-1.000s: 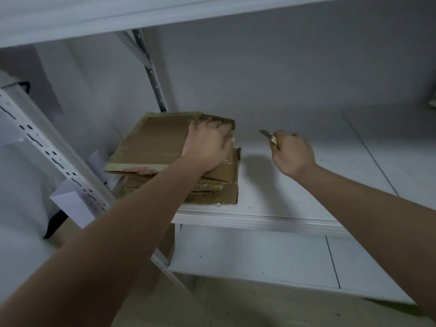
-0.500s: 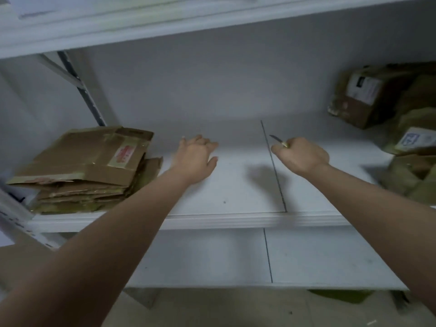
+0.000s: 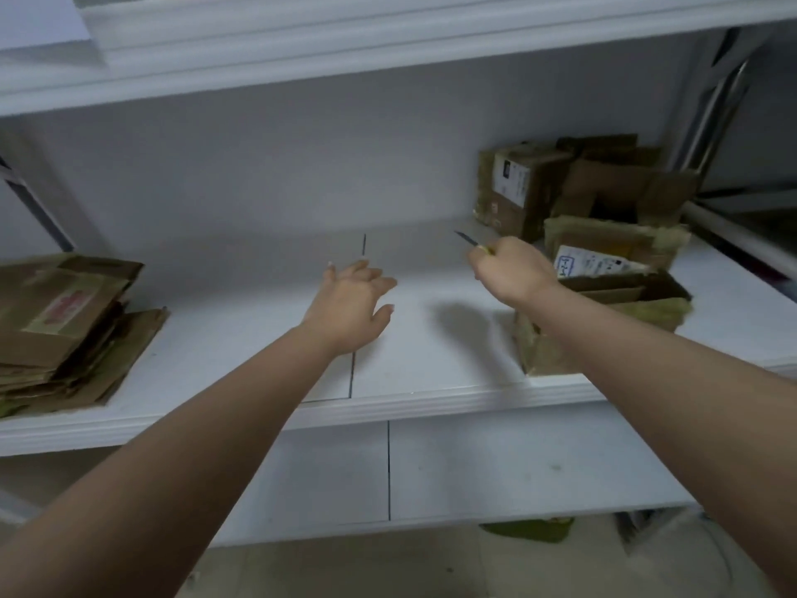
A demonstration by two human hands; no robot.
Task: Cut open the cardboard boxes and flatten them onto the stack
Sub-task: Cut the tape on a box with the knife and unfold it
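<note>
- Since half a second back the view has swung right: the flattened stack (image 3: pixel 64 330) has slid off toward 9 o'clock at the frame edge, and the uncut boxes have come more fully into sight at 2 o'clock.
- Nearest in, the left hand (image 3: pixel 351 306) hovers above the bare shelf (image 3: pixel 258 338) near the middle, fingers loosely spread and holding nothing, well apart from any cardboard.
- A bit further out, the right hand (image 3: pixel 511 269) is curled round a small knife (image 3: pixel 468 240), blade poking out toward 11 o'clock (handle mostly buried in the fist, so I can't tell much about it).
- Just beside that hand at 3 o'clock sits the nearest box (image 3: pixel 612 295), top open, white label (image 3: pixel 591 263) showing, long side running roughly left-right along the shelf edge.
- Beyond it, against the back wall at 1 o'clock, there's a labelled box (image 3: pixel 517 187) and an open-flapped box (image 3: pixel 621 187).
- My read: the right hand is way closer to the boxes, but it's got the blade, so the empty left would have to cross toward 3 o'clock to drag the nearest box into the clear middle.
</note>
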